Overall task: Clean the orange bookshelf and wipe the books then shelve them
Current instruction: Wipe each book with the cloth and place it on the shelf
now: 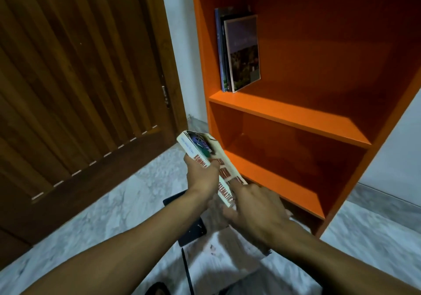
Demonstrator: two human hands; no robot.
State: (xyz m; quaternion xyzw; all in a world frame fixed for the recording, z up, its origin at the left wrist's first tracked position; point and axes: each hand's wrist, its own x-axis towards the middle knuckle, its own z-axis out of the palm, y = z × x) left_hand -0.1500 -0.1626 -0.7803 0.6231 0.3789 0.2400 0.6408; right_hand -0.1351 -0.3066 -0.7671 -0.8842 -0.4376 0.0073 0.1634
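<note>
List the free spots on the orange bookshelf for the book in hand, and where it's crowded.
Upper shelf board: bare from the standing books to the right wall. Lower shelf board: bare where visible; its near left corner is hidden behind the held book. Crowded: the upper shelf's left end, and the floor below both hands, left hand and right hand, where more books lie.

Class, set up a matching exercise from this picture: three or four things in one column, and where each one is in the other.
1. cream book
2. standing books
3. wooden door
4. dark book

a. on the floor
b. left of the orange bookshelf
c. held in the left hand
d. on an upper shelf

Pairs: 1-c, 2-d, 3-b, 4-a
</note>
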